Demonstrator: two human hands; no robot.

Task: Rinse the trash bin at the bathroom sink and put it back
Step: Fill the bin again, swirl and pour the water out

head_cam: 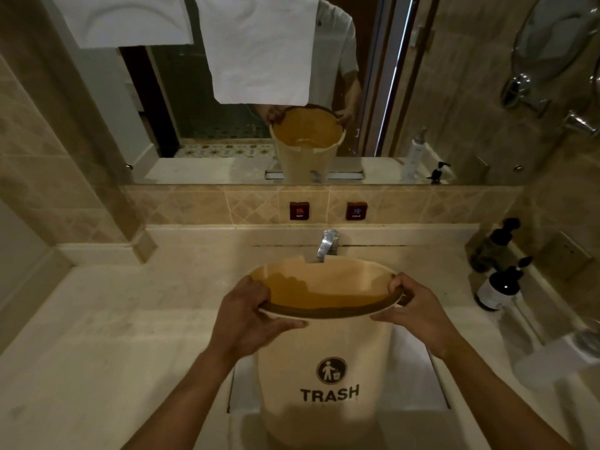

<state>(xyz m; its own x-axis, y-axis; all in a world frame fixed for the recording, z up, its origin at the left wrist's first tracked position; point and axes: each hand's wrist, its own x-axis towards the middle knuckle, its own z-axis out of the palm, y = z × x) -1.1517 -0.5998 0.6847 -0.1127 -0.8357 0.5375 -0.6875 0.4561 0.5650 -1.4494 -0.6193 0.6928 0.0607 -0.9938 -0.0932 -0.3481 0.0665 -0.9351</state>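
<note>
Two hands hold the trash bin [328,352] by its rim, the left hand [250,316] curled over the near-left edge with its fingers wrapped under the lip, the right hand [418,310] clasping the right edge with the thumb hooked over the top. The bin stands upright in the rectangular sink [418,378], its "TRASH" label facing the person, and its mouth sits directly under the faucet [328,245], whose spout reaches into a notch in the far rim. No running water can be made out, and whether the tan tone inside the bin is water or just the plastic's colour is unclear. To rinse well from here, the judgement is to keep both grips firm while the bin fills a little, swirl so the water runs up the inner wall, then tip the mouth toward the basin and away from the desk [113,336] so nothing spills over the stone. A wet rim may turn slippery, so fingers under the lip are the safer hold. Beyond the faucet, red hot [299,210] and cold [356,210] buttons sit on the tiled backsplash. At the right, two dark pump bottles [496,284] stand near the wall. Farther still, the mirror [162,102] reflects the bin, with a white towel [259,50] hanging before it.
</note>
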